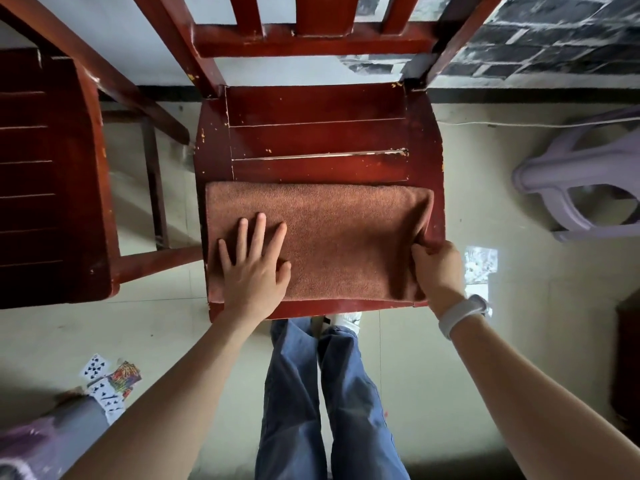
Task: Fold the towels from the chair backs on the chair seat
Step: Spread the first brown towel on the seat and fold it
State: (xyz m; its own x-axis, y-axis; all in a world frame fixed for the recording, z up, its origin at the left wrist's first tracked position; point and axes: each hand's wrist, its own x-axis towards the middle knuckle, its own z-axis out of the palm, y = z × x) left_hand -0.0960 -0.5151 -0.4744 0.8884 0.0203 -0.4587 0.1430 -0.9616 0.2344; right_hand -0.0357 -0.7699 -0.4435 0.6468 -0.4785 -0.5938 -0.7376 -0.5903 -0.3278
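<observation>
Lying flat on the front of the chair seat [318, 140], brown towel [339, 237]: soft, light, limp; left grip [254, 268] spread and pressing, right grip [438, 268] pinching the right edge, likely best hold.

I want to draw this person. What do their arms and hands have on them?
Both arms are bare, no sleeves showing. The right wrist wears a white band like a watch. The left hand and right hand wear no gloves or rings that show.
</observation>
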